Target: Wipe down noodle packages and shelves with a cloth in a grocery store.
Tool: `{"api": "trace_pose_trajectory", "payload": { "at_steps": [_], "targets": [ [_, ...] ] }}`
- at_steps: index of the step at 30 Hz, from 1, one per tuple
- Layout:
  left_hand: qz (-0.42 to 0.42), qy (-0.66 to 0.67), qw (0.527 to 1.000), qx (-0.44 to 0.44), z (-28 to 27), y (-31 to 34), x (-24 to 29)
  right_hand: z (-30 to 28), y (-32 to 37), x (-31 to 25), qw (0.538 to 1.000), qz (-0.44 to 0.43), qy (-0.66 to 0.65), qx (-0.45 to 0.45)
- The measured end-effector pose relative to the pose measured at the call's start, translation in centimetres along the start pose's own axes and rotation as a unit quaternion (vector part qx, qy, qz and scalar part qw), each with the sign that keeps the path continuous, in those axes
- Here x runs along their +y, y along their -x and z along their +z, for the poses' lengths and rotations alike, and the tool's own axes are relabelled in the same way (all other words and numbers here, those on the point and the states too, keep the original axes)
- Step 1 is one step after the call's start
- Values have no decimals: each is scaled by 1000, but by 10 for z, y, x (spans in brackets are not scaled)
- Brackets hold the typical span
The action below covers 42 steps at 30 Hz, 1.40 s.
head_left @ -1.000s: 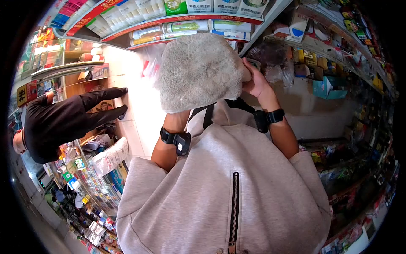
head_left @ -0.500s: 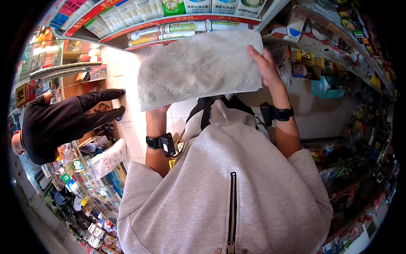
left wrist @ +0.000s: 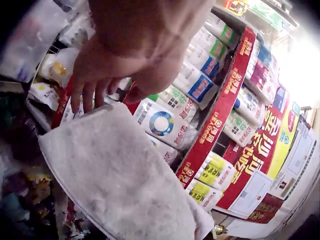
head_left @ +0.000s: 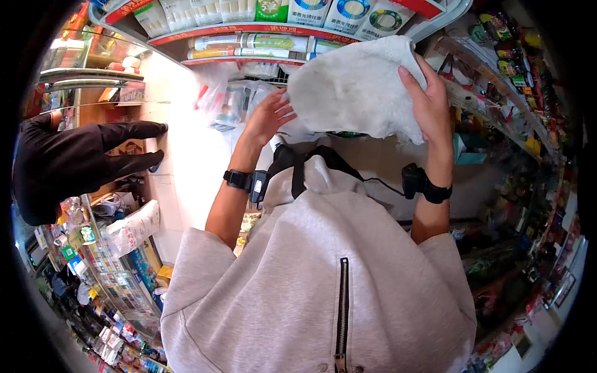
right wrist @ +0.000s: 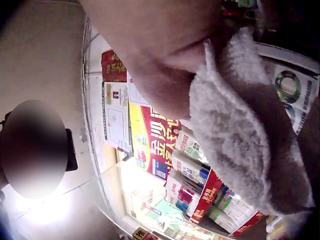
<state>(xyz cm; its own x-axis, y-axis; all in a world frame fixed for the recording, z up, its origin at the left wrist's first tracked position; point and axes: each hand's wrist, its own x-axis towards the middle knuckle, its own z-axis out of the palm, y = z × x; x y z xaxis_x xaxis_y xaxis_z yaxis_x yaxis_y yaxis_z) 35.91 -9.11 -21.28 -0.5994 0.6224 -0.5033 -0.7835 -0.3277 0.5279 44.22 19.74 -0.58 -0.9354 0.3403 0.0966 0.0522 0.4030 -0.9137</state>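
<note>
A whitish-grey fluffy cloth (head_left: 354, 87), apparently a towel, hangs in front of the person's chest in the head view. My right hand (head_left: 432, 102) grips its right end, with the thumb lying across the near face. At the cloth's left edge is my left hand (head_left: 267, 118), fingers spread and loosely bent, holding nothing. The left wrist view shows that hand (left wrist: 135, 60) with its fingertips right by the cloth's upper edge (left wrist: 125, 170). In the right wrist view the cloth (right wrist: 225, 125) droops in folds from the right hand (right wrist: 155, 55), whose fingertips are hidden.
Ahead stands a shop shelf with red edging (head_left: 249, 29) and several packs of noodles (head_left: 308, 11). Plastic bags (head_left: 214, 99) lie below it. Cluttered shelves (head_left: 504, 118) line the right side. A person in dark clothes (head_left: 74, 149) is at the left, near a counter full of goods (head_left: 112, 261).
The cloth was folded small in both hands, then opened out wider. Now the left hand has let go, and the right hand has carried the cloth to the right.
</note>
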Motion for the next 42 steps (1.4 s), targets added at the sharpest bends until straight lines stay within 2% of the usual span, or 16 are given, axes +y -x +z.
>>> {"api": "trace_pose_trajectory", "payload": {
  "at_steps": [2, 4, 6, 8, 10, 11, 14, 17, 22, 25, 27, 28, 32, 34, 37, 42],
  "targets": [
    [27, -92, 994, 60, 13, -10, -10, 4, -3, -8, 1000, -6, 25, -11],
    [37, -113, 992, 34, 24, -23, -21, 16, -4, -20, 999, -12, 49, -20],
    [17, -87, 996, -21, 47, -28, -28, 37, 1, -35, 988, -102, 111, -33],
    [39, -53, 996, -65, 75, -25, -33, 59, 9, -52, 991, 5, 96, -92],
    [-33, 44, 989, -138, 65, -47, -63, 90, 22, -62, 990, 1, 92, -107],
    [-42, 97, 982, -155, 68, -43, -63, 104, 29, -67, 991, -42, 32, -124],
    [-48, 207, 961, -179, 70, -18, -52, 135, 43, -77, 982, -5, -10, -190],
    [-32, 267, 946, -182, 67, 7, -32, 150, 47, -68, 984, -43, -91, -145],
    [23, 310, 934, -177, 67, 32, -7, 117, 22, -42, 966, 82, -230, -80],
    [54, 267, 956, -110, 77, 45, 7, 90, 12, -7, 964, 87, -232, -97],
    [64, 255, 957, -122, 99, 57, 25, 73, 9, 6, 959, 174, -182, -131],
    [67, 244, 958, -134, 104, 61, 29, 70, 11, 8, 959, 171, -184, -134],
    [77, 221, 964, -126, 100, 56, 23, 57, 17, 20, 988, 108, -81, -72],
    [43, 246, 957, -151, 95, 55, 22, 52, 19, 20, 989, -60, 137, 10],
    [6, 113, 984, -139, 76, 52, 16, 46, 21, 4, 975, -149, 150, -63],
    [-100, 123, 966, -206, 62, 40, -2, 67, 13, 2, 962, -180, 158, -128]
  ]
}}
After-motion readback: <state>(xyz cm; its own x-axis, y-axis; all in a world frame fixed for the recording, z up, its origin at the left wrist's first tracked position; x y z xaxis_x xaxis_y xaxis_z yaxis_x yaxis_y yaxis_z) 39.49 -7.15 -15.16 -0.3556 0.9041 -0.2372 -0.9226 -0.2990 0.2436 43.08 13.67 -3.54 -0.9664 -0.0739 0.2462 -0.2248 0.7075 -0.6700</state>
